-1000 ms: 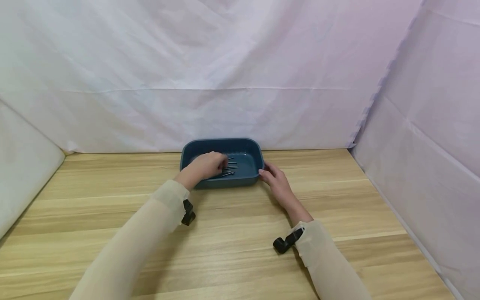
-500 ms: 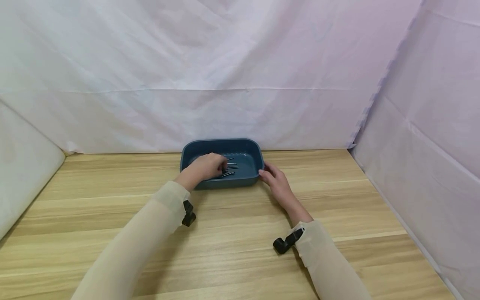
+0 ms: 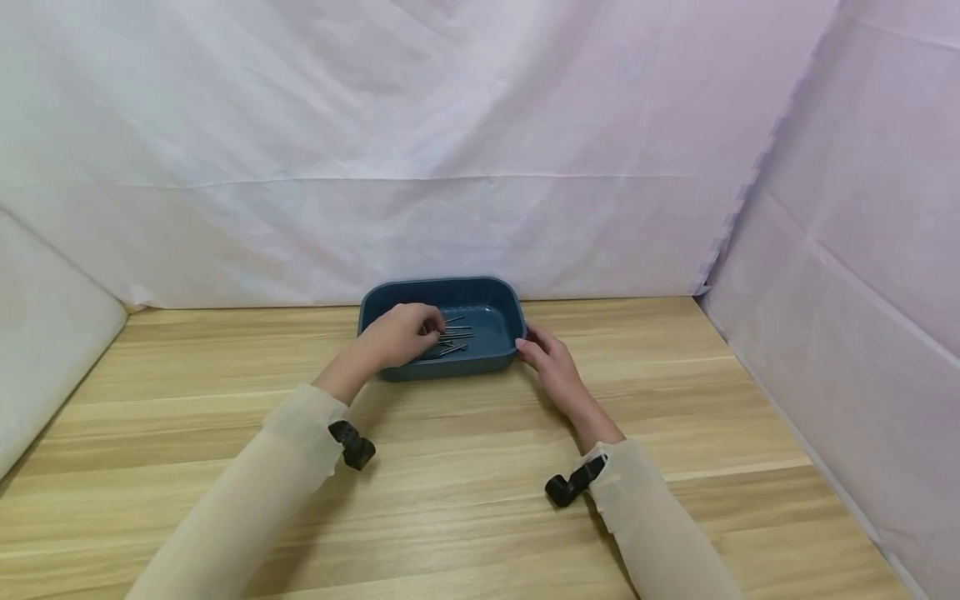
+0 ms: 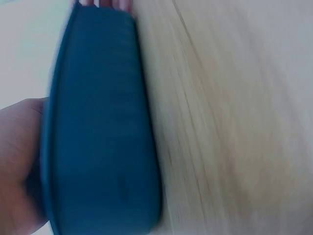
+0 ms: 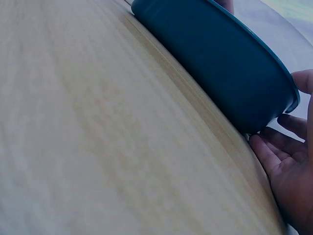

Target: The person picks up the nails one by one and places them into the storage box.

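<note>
A dark blue plastic tray (image 3: 495, 360) stands at the back of the wooden table (image 3: 465, 450); several thin metal nails (image 3: 459, 335) lie in it. My left hand (image 3: 405, 333) reaches over the tray's near wall with its fingers curled down on the near ends of the nails and seems to pinch one. My right hand (image 3: 546, 360) rests against the tray's right near corner with its fingers relaxed. The left wrist view shows the tray's outer wall (image 4: 102, 127) and my left hand's palm (image 4: 14, 161). In the right wrist view my right hand's fingers (image 5: 286, 166) touch the tray (image 5: 220, 54) under its rim.
White cloth walls (image 3: 450, 167) close the table in at the back, the left and the right (image 3: 862, 292). Bare wooden tabletop (image 5: 98, 122) stretches in front of the tray and to both sides. Each forearm carries a black wrist strap (image 3: 352, 444).
My left forearm has drawn back towards me and to the left, and the hand has slid a little left inside the tray. The right hand and the tray have stayed put.
</note>
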